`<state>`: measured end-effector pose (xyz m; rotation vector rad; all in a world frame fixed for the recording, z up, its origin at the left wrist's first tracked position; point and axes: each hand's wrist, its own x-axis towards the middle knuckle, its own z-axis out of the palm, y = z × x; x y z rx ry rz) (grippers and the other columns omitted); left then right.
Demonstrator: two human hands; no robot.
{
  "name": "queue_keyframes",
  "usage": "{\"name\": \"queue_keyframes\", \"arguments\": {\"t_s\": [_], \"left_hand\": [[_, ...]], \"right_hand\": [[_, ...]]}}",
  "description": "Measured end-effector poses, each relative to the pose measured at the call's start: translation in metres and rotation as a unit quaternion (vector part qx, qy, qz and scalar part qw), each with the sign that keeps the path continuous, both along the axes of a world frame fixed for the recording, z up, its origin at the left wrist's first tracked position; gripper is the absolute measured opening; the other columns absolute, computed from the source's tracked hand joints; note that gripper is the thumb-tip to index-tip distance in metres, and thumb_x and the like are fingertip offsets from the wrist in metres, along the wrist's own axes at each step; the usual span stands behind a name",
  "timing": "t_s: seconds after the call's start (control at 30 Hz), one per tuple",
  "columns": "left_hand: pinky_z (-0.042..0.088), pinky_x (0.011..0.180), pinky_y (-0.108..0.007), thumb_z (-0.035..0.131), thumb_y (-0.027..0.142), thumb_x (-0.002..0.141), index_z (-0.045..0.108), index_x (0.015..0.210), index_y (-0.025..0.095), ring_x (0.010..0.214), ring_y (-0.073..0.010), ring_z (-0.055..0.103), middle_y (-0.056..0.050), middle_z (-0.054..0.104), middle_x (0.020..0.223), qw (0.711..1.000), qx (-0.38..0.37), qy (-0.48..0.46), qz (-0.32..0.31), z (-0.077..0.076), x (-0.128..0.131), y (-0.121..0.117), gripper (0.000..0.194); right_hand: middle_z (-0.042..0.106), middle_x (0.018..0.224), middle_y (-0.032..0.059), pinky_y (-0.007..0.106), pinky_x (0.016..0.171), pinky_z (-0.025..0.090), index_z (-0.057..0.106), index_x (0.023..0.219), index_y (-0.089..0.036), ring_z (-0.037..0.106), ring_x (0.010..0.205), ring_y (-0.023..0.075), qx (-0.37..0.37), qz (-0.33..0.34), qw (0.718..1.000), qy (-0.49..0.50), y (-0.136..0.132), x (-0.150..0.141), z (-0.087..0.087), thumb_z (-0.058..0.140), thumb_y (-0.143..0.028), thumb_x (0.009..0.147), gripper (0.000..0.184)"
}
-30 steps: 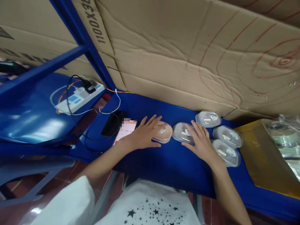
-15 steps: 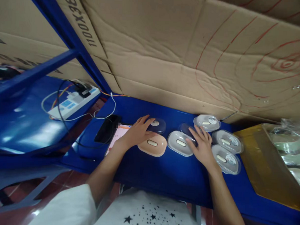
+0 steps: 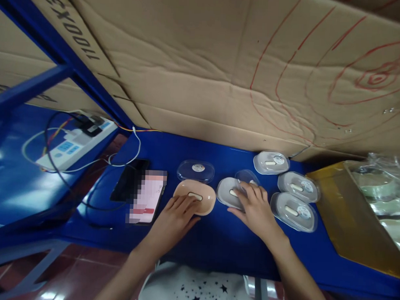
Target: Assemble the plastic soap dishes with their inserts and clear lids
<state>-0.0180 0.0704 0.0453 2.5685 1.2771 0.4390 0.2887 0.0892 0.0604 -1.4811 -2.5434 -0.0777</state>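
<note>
My left hand (image 3: 180,212) grips the near-left edge of a shallow peach oval dish (image 3: 207,198), fingers inside it and thumb at the outer rim. A small cream oval piece (image 3: 195,196) lies in the middle of that dish. Behind it rests a clear lid (image 3: 194,171) with a round sticker. My right hand (image 3: 253,204) closes on the right side of a grey oval dish (image 3: 224,192), partly covering it. Just beyond these fingers another clear lid (image 3: 246,175) shows in part.
At right stand several lidded grey dishes (image 3: 294,210). Beyond them is a cardboard box (image 3: 332,216) of plastic-wrapped pieces. A lit phone (image 3: 149,200) and a dark device (image 3: 126,182) lie at left, near a power strip (image 3: 72,145) with cables. A cardboard wall (image 3: 195,88) rises behind.
My left hand has moved from the clear lid toward me onto the peach dish. My right hand has shifted from the other lid onto the grey dish. The view has turned slightly.
</note>
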Motion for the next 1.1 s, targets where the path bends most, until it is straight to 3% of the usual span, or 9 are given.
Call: {"name": "queue_keyframes", "arguments": {"t_s": [0.2, 0.4, 0.6, 0.7, 0.8, 0.9, 1.0, 1.1], "left_hand": [[0.053, 0.105, -0.049, 0.059, 0.023, 0.108, 0.066, 0.126, 0.022, 0.127, -0.0317, 0.066, -0.011, 0.070, 0.140, 0.999, -0.023, -0.028, -0.009, 0.004, 0.009, 0.005, 0.020], [0.052, 0.103, -0.047, 0.054, 0.026, 0.111, 0.066, 0.128, 0.021, 0.116, -0.0274, 0.070, -0.009, 0.075, 0.128, 0.999, -0.003, -0.015, -0.038, 0.018, 0.012, 0.017, 0.021], [0.049, 0.108, -0.047, 0.058, 0.020, 0.108, 0.066, 0.132, 0.020, 0.121, -0.0283, 0.069, -0.009, 0.076, 0.123, 0.997, 0.039, 0.034, -0.053, 0.009, 0.014, 0.051, 0.025], [0.046, 0.114, -0.051, 0.056, 0.010, 0.105, 0.065, 0.135, 0.019, 0.130, -0.0303, 0.065, -0.013, 0.072, 0.134, 0.996, 0.064, 0.050, -0.029, 0.008, 0.018, 0.057, 0.033], [0.045, 0.116, -0.055, 0.052, 0.010, 0.106, 0.060, 0.144, 0.018, 0.136, -0.0327, 0.061, -0.017, 0.066, 0.145, 0.995, 0.091, 0.027, 0.016, 0.014, 0.020, 0.041, 0.040], [0.052, 0.107, -0.050, 0.057, 0.019, 0.107, 0.062, 0.139, 0.019, 0.122, -0.0303, 0.065, -0.014, 0.070, 0.135, 0.997, 0.067, -0.018, 0.017, 0.016, 0.017, 0.013, 0.033], [0.053, 0.103, -0.053, 0.062, 0.026, 0.105, 0.066, 0.132, 0.021, 0.119, -0.0321, 0.066, -0.012, 0.071, 0.131, 0.999, 0.047, -0.021, 0.006, 0.004, 0.013, -0.008, 0.028], [0.051, 0.105, -0.054, 0.060, 0.023, 0.105, 0.069, 0.127, 0.023, 0.121, -0.0334, 0.066, -0.012, 0.071, 0.131, 0.997, 0.069, -0.017, 0.004, -0.014, 0.007, -0.011, 0.023]], "right_hand": [[0.061, 0.151, 0.0150, 0.057, 0.119, 0.040, 0.072, 0.131, -0.021, 0.050, 0.145, 0.0362, 0.015, 0.010, 1.000, 0.011, 0.003, 0.003, 0.000, 0.058, -0.043, 0.109, 0.034], [0.068, 0.136, 0.0146, 0.053, 0.117, 0.041, 0.071, 0.131, -0.019, 0.054, 0.141, 0.0324, 0.009, 0.024, 0.998, 0.050, 0.010, 0.014, 0.006, 0.056, -0.042, 0.110, 0.034], [0.069, 0.135, 0.0151, 0.050, 0.114, 0.042, 0.074, 0.126, -0.018, 0.057, 0.136, 0.0319, 0.029, 0.051, 0.998, 0.018, 0.043, 0.017, 0.010, 0.058, -0.038, 0.110, 0.031], [0.068, 0.141, 0.0166, 0.053, 0.118, 0.037, 0.072, 0.132, -0.016, 0.056, 0.138, 0.0327, 0.057, 0.049, 0.997, -0.009, 0.052, 0.009, 0.005, 0.058, -0.029, 0.109, 0.029], [0.063, 0.151, 0.0175, 0.057, 0.120, 0.031, 0.064, 0.145, -0.017, 0.053, 0.143, 0.0333, 0.075, 0.015, 0.997, -0.010, 0.040, 0.004, 0.001, 0.052, -0.013, 0.108, 0.039], [0.069, 0.144, 0.0152, 0.051, 0.116, 0.037, 0.060, 0.148, -0.018, 0.061, 0.132, 0.0296, 0.060, 0.010, 0.998, 0.032, 0.012, 0.003, -0.005, 0.051, -0.014, 0.109, 0.041], [0.074, 0.137, 0.0121, 0.046, 0.112, 0.041, 0.063, 0.144, -0.016, 0.066, 0.123, 0.0265, 0.030, 0.020, 0.997, 0.063, -0.015, 0.000, -0.014, 0.054, -0.024, 0.111, 0.035], [0.071, 0.144, 0.0089, 0.046, 0.116, 0.042, 0.063, 0.145, -0.018, 0.064, 0.133, 0.0250, 0.000, 0.029, 0.998, 0.060, -0.031, -0.001, -0.014, 0.050, -0.021, 0.112, 0.035]]}}
